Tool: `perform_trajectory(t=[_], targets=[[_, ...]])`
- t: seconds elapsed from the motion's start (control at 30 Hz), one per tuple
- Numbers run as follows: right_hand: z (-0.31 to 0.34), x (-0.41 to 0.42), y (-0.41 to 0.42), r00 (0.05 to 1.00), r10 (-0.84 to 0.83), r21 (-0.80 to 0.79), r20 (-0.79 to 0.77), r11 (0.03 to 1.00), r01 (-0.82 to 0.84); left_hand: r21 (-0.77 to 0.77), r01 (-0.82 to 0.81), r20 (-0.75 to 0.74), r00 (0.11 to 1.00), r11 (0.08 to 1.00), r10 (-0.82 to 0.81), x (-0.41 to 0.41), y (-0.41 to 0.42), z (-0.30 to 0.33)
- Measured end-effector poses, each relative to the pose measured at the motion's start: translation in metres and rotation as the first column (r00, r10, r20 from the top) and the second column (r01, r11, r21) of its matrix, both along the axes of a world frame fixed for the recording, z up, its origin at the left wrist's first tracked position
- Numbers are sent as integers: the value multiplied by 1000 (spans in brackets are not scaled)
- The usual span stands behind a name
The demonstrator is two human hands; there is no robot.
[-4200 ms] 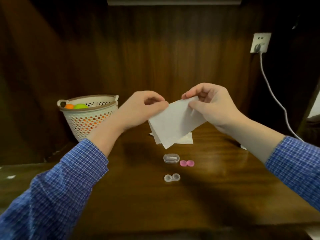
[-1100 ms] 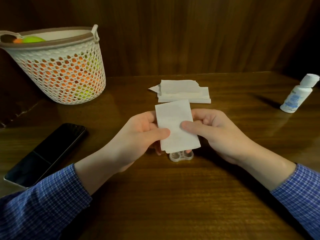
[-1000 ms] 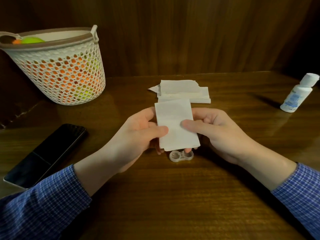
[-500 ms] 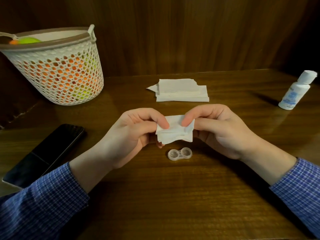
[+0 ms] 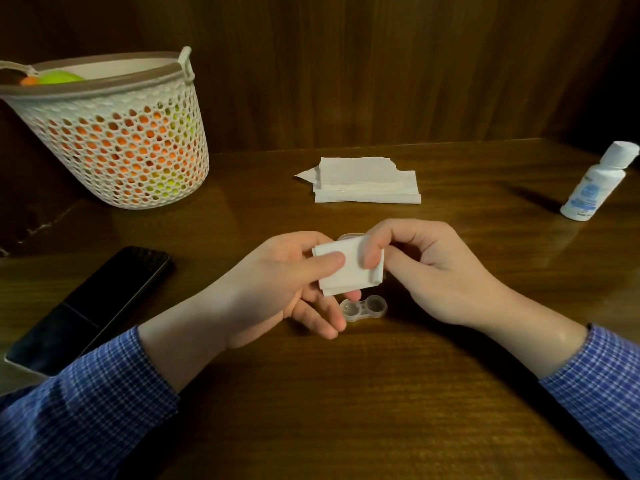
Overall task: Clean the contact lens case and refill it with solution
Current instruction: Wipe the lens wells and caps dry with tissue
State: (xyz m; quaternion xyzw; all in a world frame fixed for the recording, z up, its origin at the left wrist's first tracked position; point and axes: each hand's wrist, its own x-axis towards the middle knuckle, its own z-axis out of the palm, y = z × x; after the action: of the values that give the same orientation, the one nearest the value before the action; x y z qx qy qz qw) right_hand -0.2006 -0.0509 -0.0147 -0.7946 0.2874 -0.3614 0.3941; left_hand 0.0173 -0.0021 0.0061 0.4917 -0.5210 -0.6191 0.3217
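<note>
Case (image 5: 363, 308) lies open on table (image 5: 346, 393), just below both hands, caps off, left well half hidden behind fingers (image 5: 322, 317) of left hand (image 5: 277, 289). Left hand pinches folded tissue (image 5: 346, 268) between thumb and fingers; right hand (image 5: 426, 271) pinches same tissue at its right edge, thumb on top. Small clear plastic, so probably very light, stiff and smooth; likely to skid on polished wood if poked with tissue alone. Best held by narrow bridge between wells or by outer rim, with one hand steadying while tissue twists inside each well. Tissue soft and thin, apt to tear or shed lint when wet. Bottle (image 5: 592, 183) stands far right, well apart, white cap on; blue label too blurred to read, no brand legible. Spare tissues (image 5: 363, 185) stacked behind hands. Clear rim of another small thing shows just above tissue, otherwise hidden. Phone (image 5: 93, 306) left, basket (image 5: 114, 143) far left, no writing on either.
</note>
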Motion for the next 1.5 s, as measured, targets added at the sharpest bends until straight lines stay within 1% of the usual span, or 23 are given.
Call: perform_trajectory(t=[0.07, 0.1, 0.13, 0.17, 0.2, 0.23, 0.3, 0.37, 0.43, 0.53, 0.6, 0.63, 0.7, 0.77, 0.83, 0.9, 1.0, 1.07, 1.13, 1.23, 1.27, 1.43, 1.5], targets=[[1, 1, 0, 1000, 5, 41, -24, 999, -4, -101, -7, 91, 996, 995, 16, 0, 1, -1], [1, 1, -1, 1000, 27, 104, 12, 994, -28, -151, -29, 119, 992, 988, 47, 1, 1, -2], [4, 2, 0, 995, 55, 210, 83, 975, -71, -194, -57, 135, 987, 979, 84, 1, 1, -3], [6, 2, 0, 986, 63, 317, 155, 942, -110, -226, -86, 140, 983, 970, 120, 0, 1, -4], [7, 2, -1, 981, 50, 381, 189, 917, -121, -254, -107, 146, 978, 961, 147, 0, 2, -4], [7, 3, -2, 986, 21, 384, 166, 920, -84, -279, -112, 161, 974, 954, 161, -1, 2, -4], [4, 4, -3, 997, -54, 288, 51, 957, 37, -301, -88, 202, 967, 950, 154, -3, 3, -6], [5, 4, -4, 995, -99, 237, 30, 967, 89, -311, -59, 253, 957, 948, 143, -3, 3, -6], [7, 1, -5, 996, -81, 203, 43, 977, 70, -353, -39, 301, 941, 935, 153, -1, 2, -6], [11, -2, -5, 999, -4, 154, -52, 988, 12, -399, 38, 372, 920, 916, 123, 0, 3, -7], [10, 0, -2, 998, 39, 150, -57, 988, -30, -406, 91, 384, 920, 909, 79, -2, 5, -10], [10, 1, -1, 999, 41, 161, -36, 986, -35, -407, 87, 345, 936, 909, 66, -3, 6, -11], [10, 1, 0, 998, 61, 242, 17, 968, -64, -399, 18, 192, 979, 917, 64, -3, 6, -13], [11, 0, 1, 985, 151, 336, 78, 927, -168, -384, -44, 47, 997, 922, 67, -2, 6, -14], [12, 0, 2, 953, 223, 383, 206, 878, -288, -359, -43, -87, 996, 932, 13, -2, 5, -12], [14, 0, 1, 909, 227, 430, 350, 823, -371, -331, -35, -213, 976, 943, -39, -3, 5, -11], [14, 2, 0, 858, 223, 500, 463, 733, -460, -292, -9, -301, 950, 957, -83, -2, 4, -9], [13, 3, 1, 852, 198, 526, 485, 712, -465, -248, 14, -338, 936, 969, -100, -1, 4, -8], [11, 3, 0, 889, 172, 489, 425, 782, -385, -229, 23, -318, 943, 973, -97, -2, 4, -8], [10, 2, 1, 942, 163, 400, 294, 874, -276, -313, -29, -118, 993, 949, -8, -3, 4, -12], [9, 1, 2, 954, 158, 380, 256, 891, -249, -343, -45, -62, 998, 938, 26, -3, 4, -13], [7, 0, 3, 994, 102, 287, 42, 952, -110, -511, -47, 79, 992, 858, 102, -5, 7, -17], [9, -5, 5, 998, 67, 176, 13, 982, -68, -557, -55, 107, 985, 829, 138, -8, 10, -20]])
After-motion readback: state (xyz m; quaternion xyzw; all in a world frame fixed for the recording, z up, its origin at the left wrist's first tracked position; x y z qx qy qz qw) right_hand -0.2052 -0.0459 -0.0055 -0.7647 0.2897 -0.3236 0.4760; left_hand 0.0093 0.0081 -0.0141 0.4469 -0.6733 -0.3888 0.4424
